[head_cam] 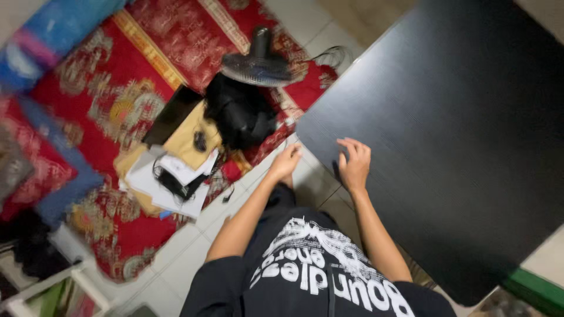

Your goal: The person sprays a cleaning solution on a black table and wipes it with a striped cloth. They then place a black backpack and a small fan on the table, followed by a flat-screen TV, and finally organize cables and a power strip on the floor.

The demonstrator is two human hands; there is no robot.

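Head view: black tabletop (446,135) fills right half of frame, tilted. Looks rigid, smooth, probably heavy; best gripped along its edge near the corner. Left hand (286,161) curls on the lower-left edge, grasping it. Right hand (354,164) rests fingers-spread on the surface by the edge, not clenched. Both forearms extended forward.

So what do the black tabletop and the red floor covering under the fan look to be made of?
The black tabletop looks like laminated or painted board with a matte finish: fine straight grain lines and only a dull sheen. The left hand grips its corner and the right hand lies flat on it. The red rug looks woven textile, with gold patterns and a soft, unreflective surface.
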